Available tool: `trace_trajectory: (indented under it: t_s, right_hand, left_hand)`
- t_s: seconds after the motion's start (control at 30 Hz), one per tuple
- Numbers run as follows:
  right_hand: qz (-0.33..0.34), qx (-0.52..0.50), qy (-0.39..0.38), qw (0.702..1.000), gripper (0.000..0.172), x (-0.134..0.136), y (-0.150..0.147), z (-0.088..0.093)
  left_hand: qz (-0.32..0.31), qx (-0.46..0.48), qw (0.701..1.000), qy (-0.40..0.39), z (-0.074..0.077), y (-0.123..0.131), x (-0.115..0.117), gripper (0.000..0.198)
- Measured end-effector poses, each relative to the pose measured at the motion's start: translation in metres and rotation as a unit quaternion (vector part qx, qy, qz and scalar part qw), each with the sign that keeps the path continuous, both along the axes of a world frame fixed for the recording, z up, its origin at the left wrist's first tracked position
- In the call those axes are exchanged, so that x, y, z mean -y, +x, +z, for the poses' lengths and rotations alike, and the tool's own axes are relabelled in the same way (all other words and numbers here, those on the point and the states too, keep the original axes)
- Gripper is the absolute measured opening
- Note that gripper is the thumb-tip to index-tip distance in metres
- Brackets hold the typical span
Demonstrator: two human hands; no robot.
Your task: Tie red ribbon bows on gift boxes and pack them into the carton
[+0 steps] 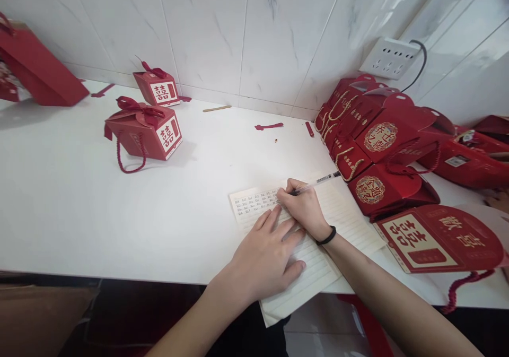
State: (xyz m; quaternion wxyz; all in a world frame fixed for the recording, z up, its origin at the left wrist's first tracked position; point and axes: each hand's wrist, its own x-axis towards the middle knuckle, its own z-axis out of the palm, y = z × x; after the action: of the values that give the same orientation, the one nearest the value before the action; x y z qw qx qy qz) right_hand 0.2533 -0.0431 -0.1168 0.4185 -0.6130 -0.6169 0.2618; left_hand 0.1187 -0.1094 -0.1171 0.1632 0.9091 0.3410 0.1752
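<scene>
A clear pen is gripped in my right hand, its tip hidden behind the fingers near the upper part of a lined paper sheet. Several rows of small handwritten characters cover the top of that sheet. My left hand lies flat across the paper with the fingers spread, just left of and below the right hand. The sheet's lower corner hangs over the table's front edge. More lined paper shows beneath my right wrist, which wears a black band.
Red gift boxes with bows stand at the left on the white table. Stacked red boxes fill the right side, with a flat red box in front. A wooden stick and red ribbon lie near the wall.
</scene>
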Motion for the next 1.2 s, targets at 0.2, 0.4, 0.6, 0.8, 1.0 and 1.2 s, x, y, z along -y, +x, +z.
trace_trajectory:
  t_s: [0.2,0.4,0.6,0.8,1.0,1.2]
  right_hand:
    - [0.01,-0.004,-0.005,1.0,0.026,0.001,0.0,0.001]
    - [-0.022,-0.042,-0.016,0.999,0.025,-0.001,-0.001,-0.001]
    - [-0.118,-0.179,0.039,0.976,0.033,-0.013,0.014,0.006]
    - [-0.168,-0.199,0.068,0.963,0.039,-0.024,0.033,0.01]
    - [-0.145,-0.19,0.066,0.969,0.043,-0.024,0.036,0.003]
    - [-0.078,-0.189,0.052,0.977,0.043,-0.027,0.038,-0.009]
  left_hand:
    - [0.003,0.006,1.0,0.004,0.0,0.0,0.0,0.049]
    - [-0.001,0.014,1.0,-0.01,-0.001,-0.001,-0.003,0.049]
    - [0.005,0.031,0.999,-0.014,-0.003,-0.001,0.002,0.045]
    - [0.068,0.164,0.984,0.025,-0.002,-0.009,-0.007,0.034]
    - [0.475,0.337,0.776,0.242,0.043,-0.089,-0.086,0.059]
    - [0.662,0.295,0.685,0.071,0.045,-0.173,-0.123,0.092]
